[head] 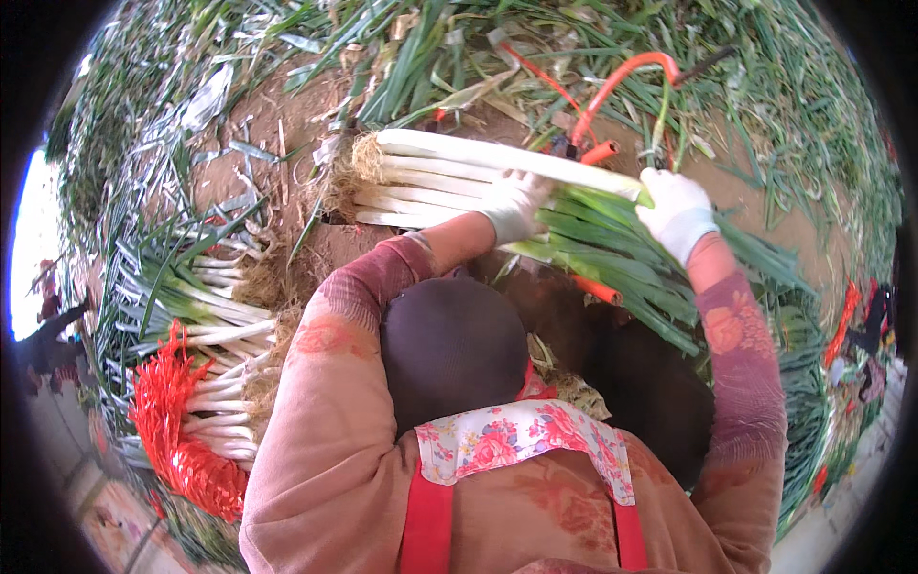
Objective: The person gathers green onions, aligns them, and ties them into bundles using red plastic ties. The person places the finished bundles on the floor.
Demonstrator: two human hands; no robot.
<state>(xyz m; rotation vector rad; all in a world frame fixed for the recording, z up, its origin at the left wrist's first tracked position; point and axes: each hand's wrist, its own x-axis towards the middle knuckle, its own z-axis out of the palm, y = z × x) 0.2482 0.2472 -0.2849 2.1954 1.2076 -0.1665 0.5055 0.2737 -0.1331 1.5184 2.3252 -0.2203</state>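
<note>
A bunch of long green onions (pixel 430 190) lies crosswise before me, white stalks and roots to the left, green leaves (pixel 617 244) to the right. One thick onion stalk (pixel 502 156) lies along the far side, over the others. My right hand (pixel 674 212), in a white glove, grips this stalk where white turns to green. My left hand (pixel 518 204), also gloved, lies across the bunch just below the thick stalk. Its palm side is hidden, so I cannot tell whether it grips. An orange tubular frame (pixel 595 100) with a curved arm stands around the bunch, partly covered by it.
Red plastic strips (pixel 190 438) hang beside piled green onions (pixel 222 402) at left. Loose leaves (pixel 760 100) litter the brown ground (pixel 244 158) at the far side and right. A red strap (pixel 541 75) runs near the frame. Dark rounded cloth (pixel 452 351) sits between my arms.
</note>
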